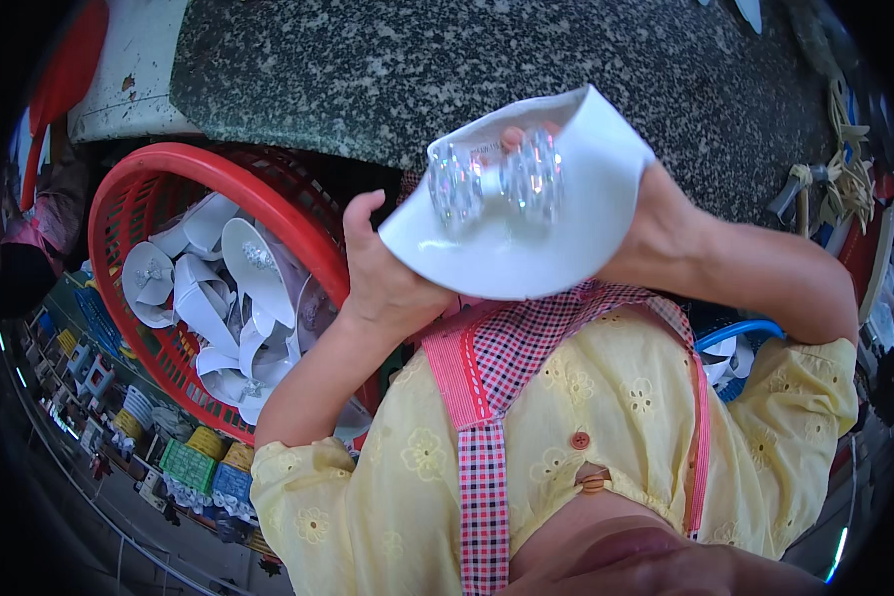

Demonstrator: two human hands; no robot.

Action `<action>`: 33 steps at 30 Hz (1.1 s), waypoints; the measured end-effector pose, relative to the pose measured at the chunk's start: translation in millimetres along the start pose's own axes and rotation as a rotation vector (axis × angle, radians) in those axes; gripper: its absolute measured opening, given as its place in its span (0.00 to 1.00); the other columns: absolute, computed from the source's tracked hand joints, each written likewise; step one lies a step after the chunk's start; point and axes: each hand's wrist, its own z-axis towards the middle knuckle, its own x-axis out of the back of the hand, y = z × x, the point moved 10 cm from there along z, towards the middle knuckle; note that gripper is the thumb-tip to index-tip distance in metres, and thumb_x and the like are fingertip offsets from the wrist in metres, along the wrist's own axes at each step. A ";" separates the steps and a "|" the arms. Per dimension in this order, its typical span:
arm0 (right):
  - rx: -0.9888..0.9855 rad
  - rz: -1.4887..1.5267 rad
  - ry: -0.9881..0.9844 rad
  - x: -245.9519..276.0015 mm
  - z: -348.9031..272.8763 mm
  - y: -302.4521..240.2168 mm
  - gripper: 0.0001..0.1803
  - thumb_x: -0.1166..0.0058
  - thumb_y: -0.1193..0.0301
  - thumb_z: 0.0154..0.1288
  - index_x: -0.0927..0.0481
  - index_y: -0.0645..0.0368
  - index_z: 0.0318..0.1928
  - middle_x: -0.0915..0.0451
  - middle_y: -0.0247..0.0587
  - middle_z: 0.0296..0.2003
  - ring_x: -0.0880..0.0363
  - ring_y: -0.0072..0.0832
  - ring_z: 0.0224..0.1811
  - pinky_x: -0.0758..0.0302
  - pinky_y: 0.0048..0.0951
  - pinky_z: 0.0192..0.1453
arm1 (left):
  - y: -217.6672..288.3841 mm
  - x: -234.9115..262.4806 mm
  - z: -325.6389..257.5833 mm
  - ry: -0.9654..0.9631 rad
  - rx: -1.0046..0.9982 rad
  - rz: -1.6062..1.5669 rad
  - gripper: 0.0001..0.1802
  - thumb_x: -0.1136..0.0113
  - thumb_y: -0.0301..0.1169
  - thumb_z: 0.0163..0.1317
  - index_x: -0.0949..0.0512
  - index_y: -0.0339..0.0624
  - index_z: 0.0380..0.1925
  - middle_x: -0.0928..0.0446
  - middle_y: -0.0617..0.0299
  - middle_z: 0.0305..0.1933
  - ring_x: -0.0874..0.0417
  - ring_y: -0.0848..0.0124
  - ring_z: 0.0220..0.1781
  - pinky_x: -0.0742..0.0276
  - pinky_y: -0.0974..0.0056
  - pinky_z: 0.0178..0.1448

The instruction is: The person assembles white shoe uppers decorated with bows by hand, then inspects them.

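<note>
In front of my chest I hold a glossy white shoe upper with a large clear, sparkling bow on it. My left hand is at its left edge, the thumb stretched away and the fingers hidden behind the piece. From the right side, my right hand grips it, mostly covered by the white material. A few fingertips show inside the upper's opening, but I cannot tell which hand they belong to.
A speckled dark stone worktop lies beyond the hands. At left, a tilted red plastic basket holds several white shoe uppers. A blue basket with white pieces stands at right, near bundled pale straps.
</note>
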 end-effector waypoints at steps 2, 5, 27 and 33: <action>0.028 -0.164 -0.029 3.2 7.9 5.5 0.17 0.48 0.68 0.45 0.23 0.58 0.39 0.23 0.37 0.38 0.26 0.36 0.42 0.31 0.37 0.51 | 11.0 24.4 17.2 0.170 -0.123 0.094 0.19 0.37 0.30 0.42 0.23 0.44 0.38 0.23 0.59 0.42 0.25 0.59 0.45 0.41 0.55 0.52; 0.064 -0.373 0.094 27.6 14.2 13.9 0.09 0.49 0.70 0.39 0.21 0.58 0.26 0.24 0.35 0.28 0.26 0.34 0.35 0.30 0.32 0.46 | 3.6 22.5 36.5 0.099 -0.080 0.172 0.17 0.40 0.27 0.47 0.23 0.45 0.41 0.23 0.60 0.44 0.24 0.63 0.47 0.39 0.58 0.51; -0.246 -0.267 0.243 19.9 -17.2 74.4 0.16 0.55 0.71 0.45 0.25 0.70 0.34 0.30 0.55 0.34 0.31 0.42 0.38 0.32 0.38 0.43 | 59.9 8.7 120.8 0.331 -0.401 0.492 0.11 0.51 0.25 0.51 0.30 0.40 0.36 0.26 0.55 0.42 0.22 0.60 0.42 0.24 0.62 0.42; -0.339 -0.665 0.454 17.0 -13.8 59.4 0.08 0.51 0.70 0.44 0.22 0.59 0.26 0.27 0.42 0.27 0.30 0.32 0.35 0.34 0.33 0.46 | 34.2 9.3 136.0 0.260 -0.449 0.492 0.16 0.53 0.23 0.50 0.28 0.42 0.41 0.26 0.63 0.50 0.28 0.66 0.54 0.27 0.66 0.52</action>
